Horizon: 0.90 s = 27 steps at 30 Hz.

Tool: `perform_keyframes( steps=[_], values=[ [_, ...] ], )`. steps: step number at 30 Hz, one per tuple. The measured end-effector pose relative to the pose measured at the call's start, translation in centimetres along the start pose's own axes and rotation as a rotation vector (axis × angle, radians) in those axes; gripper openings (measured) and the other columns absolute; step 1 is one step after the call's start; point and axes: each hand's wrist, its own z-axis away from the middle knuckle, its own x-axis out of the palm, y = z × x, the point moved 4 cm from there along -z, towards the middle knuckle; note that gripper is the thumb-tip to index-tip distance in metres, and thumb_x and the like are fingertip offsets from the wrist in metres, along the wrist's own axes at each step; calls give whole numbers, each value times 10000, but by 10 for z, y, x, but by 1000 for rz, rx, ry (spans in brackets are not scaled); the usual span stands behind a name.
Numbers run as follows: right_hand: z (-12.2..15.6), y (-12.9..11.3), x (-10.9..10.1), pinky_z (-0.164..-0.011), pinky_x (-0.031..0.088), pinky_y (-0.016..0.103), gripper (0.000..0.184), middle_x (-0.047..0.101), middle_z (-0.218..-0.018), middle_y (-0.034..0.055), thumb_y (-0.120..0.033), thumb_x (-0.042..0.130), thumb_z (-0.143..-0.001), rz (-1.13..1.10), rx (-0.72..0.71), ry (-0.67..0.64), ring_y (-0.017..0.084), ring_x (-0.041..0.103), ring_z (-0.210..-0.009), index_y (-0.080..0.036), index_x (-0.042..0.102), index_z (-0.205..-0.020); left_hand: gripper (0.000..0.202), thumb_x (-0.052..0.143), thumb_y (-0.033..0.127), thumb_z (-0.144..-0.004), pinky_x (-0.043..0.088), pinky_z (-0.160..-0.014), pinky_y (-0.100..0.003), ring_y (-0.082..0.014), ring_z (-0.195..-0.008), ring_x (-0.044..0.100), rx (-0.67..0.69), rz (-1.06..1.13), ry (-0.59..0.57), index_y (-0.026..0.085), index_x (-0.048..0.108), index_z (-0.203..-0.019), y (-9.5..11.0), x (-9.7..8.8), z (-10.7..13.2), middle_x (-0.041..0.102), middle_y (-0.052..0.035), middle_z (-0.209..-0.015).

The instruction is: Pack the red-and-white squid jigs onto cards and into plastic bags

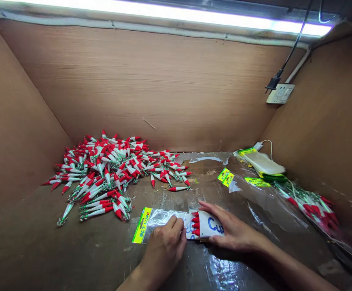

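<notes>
- Plastic bag (160,218), labelled "BCT LURE", lies on the table (97,254).
- Left hand (165,244) pinches this bag; right hand (233,229) grips white holder (210,226) with blue "Cu", red lure tips (196,224) showing.
- Lure pile (112,165) lies beyond.

Nearest bag (160,216) front-right of lure pile (109,165)

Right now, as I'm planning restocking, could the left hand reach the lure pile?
Probably yes, once the left hand leaves the clear bag: nothing tall blocks its way to the lure pile.
</notes>
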Motion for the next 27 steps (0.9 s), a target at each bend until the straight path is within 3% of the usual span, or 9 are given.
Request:
perform_keyframes(
  steps=[5, 11, 13, 17, 22, 27],
  values=[
    [0, -14, 13, -1159, 312, 484, 946, 369, -1551, 111, -217, 677, -754, 123, -75, 10, 299, 380, -1397, -277, 200, -1568, 140, 437, 191, -979, 456, -665, -313, -210, -803, 629, 114, 49, 7, 245, 547, -911, 11, 7, 1, 633, -35, -914],
    [-2, -13, 15, -1157, 291, 541, 703, 266, -1606, 94, -314, 689, -821, 188, -98, -24, 325, 295, -1443, -317, 425, -1473, 156, 423, 204, -999, 492, -706, -322, -203, -805, 620, 102, 116, 70, 230, 545, -905, 6, 8, 0, 615, -43, -909],
    [-2, -10, 14, -1161, 287, 542, 734, 261, -1608, 106, -340, 687, -834, 191, -82, 0, 324, 282, -1451, -301, 380, -1500, 153, 419, 191, -998, 495, -712, -315, -197, -814, 618, 83, 160, 107, 226, 536, -907, 4, 7, 0, 600, -44, -916],
    [0, -8, 14, -1184, 267, 525, 889, 242, -1615, 122, -342, 666, -849, 192, -85, 36, 310, 257, -1468, -260, 162, -1577, 128, 432, 159, -969, 487, -697, -295, -187, -804, 603, 27, 256, 145, 228, 517, -902, 2, 5, 0, 566, -39, -917],
    [1, -11, 17, -1193, 261, 513, 903, 287, -1600, 118, -345, 668, -846, 223, -107, 47, 310, 292, -1454, -259, 147, -1578, 119, 467, 140, -918, 461, -649, -286, -178, -744, 560, -98, 315, 173, 229, 476, -839, -5, 3, -2, 519, -20, -869],
    [-1, -19, 15, -1187, 275, 505, 900, 238, -1620, 107, -336, 672, -842, 225, -96, 32, 303, 273, -1464, -279, 157, -1577, 121, 464, 138, -948, 478, -739, -308, -198, -864, 581, 109, 311, 48, 223, 541, -908, 10, 10, -2, 568, -43, -959]
  ],
)
